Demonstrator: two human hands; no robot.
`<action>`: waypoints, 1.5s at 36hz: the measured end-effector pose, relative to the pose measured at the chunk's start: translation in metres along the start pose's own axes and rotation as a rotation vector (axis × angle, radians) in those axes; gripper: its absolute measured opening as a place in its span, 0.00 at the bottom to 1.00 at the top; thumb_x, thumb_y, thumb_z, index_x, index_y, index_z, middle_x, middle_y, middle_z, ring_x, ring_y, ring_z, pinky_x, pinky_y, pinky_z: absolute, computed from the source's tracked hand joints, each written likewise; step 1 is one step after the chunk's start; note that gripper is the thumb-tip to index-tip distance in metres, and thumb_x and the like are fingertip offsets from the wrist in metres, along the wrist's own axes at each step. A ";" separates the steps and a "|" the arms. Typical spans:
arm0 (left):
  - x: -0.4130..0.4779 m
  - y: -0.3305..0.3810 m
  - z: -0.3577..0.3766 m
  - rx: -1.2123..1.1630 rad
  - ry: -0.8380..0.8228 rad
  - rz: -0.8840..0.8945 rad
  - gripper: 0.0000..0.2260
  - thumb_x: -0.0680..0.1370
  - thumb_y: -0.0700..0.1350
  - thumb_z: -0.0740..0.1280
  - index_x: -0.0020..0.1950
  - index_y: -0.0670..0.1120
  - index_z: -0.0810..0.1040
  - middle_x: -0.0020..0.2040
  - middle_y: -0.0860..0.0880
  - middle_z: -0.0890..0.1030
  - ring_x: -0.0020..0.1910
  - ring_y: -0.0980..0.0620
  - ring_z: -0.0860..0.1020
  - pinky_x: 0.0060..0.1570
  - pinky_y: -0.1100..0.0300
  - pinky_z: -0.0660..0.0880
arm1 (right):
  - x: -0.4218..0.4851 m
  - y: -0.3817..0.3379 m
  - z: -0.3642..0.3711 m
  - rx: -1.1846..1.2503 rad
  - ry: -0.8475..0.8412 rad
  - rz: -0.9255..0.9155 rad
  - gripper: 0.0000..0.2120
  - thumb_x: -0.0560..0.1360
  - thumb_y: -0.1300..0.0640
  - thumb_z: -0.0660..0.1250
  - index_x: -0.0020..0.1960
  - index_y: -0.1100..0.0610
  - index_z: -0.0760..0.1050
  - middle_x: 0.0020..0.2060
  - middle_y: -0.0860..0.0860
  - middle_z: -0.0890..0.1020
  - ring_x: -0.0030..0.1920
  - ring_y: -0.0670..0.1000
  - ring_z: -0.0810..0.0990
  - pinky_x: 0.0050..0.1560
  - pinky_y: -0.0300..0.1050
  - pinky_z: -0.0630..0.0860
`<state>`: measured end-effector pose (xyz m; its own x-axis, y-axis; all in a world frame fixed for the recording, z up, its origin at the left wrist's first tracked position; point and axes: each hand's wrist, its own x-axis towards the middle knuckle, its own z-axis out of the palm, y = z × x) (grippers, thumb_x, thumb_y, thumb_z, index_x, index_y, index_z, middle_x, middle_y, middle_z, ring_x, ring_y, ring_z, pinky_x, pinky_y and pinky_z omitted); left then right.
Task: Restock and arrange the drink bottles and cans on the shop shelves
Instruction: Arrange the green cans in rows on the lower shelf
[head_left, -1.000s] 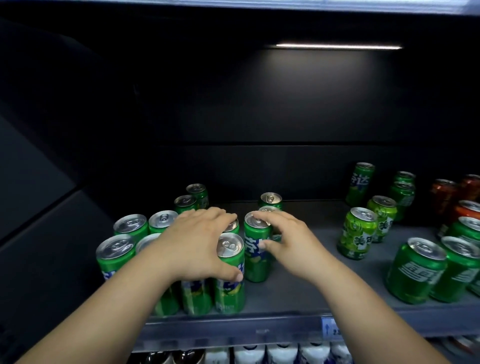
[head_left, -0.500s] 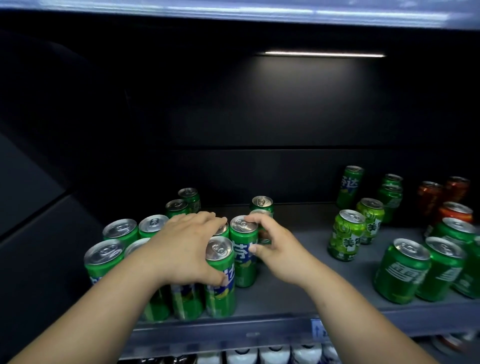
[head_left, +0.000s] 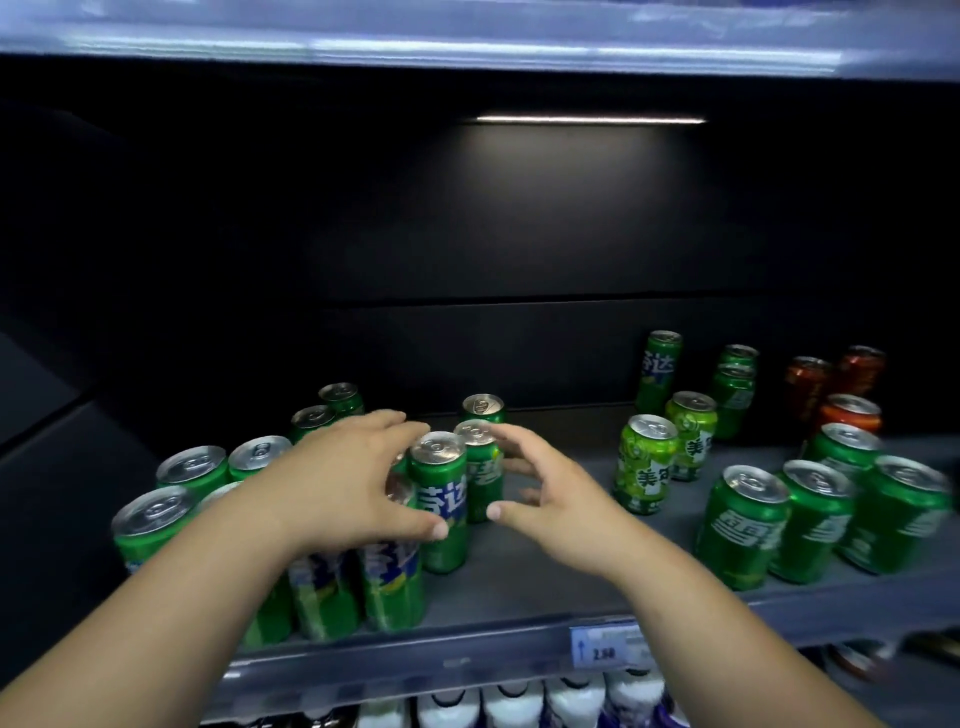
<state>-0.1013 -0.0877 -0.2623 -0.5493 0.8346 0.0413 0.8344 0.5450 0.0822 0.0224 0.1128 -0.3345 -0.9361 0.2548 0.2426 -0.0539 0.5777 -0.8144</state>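
Several tall green cans stand clustered at the left of the grey shelf. My left hand lies over their tops with fingers stretched out, its thumb against the side of a tall green can at the cluster's right edge. Another green can stands just behind that one. My right hand hovers to the right of these two cans, fingers loosely curved and holding nothing, with its thumb tip close to the rear can's base.
Light green cans stand mid-right. Squat dark green cans fill the front right, with orange cans behind them. A price tag sits on the shelf lip, and white bottles are below.
My right hand has let go of the tall green can beside the cluster and drawn back to the right. My left thumb now touches that can. The camera has tilted up and to the right.
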 end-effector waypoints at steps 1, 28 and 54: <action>0.002 0.009 -0.002 0.011 0.038 0.028 0.50 0.61 0.76 0.65 0.78 0.57 0.58 0.79 0.54 0.60 0.76 0.52 0.61 0.73 0.55 0.62 | -0.004 -0.001 -0.008 -0.040 -0.002 -0.015 0.34 0.75 0.57 0.73 0.72 0.34 0.63 0.70 0.36 0.70 0.70 0.39 0.68 0.70 0.47 0.71; 0.124 0.301 0.085 -0.254 0.059 0.118 0.45 0.68 0.53 0.79 0.79 0.56 0.58 0.74 0.52 0.68 0.70 0.53 0.68 0.65 0.61 0.68 | -0.156 0.118 -0.305 -0.516 0.109 0.108 0.30 0.71 0.53 0.78 0.71 0.47 0.73 0.71 0.40 0.70 0.70 0.39 0.66 0.67 0.30 0.62; 0.145 0.301 0.087 -0.533 0.034 -0.089 0.34 0.64 0.40 0.81 0.68 0.52 0.76 0.61 0.57 0.79 0.59 0.58 0.77 0.59 0.63 0.72 | -0.088 0.107 -0.312 -0.755 -0.451 0.017 0.38 0.69 0.47 0.78 0.75 0.45 0.67 0.71 0.46 0.73 0.67 0.52 0.74 0.61 0.47 0.74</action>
<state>0.0741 0.2046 -0.3182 -0.6256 0.7790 0.0422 0.6502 0.4907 0.5800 0.2071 0.3942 -0.2781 -0.9914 0.0301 -0.1275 0.0568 0.9757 -0.2117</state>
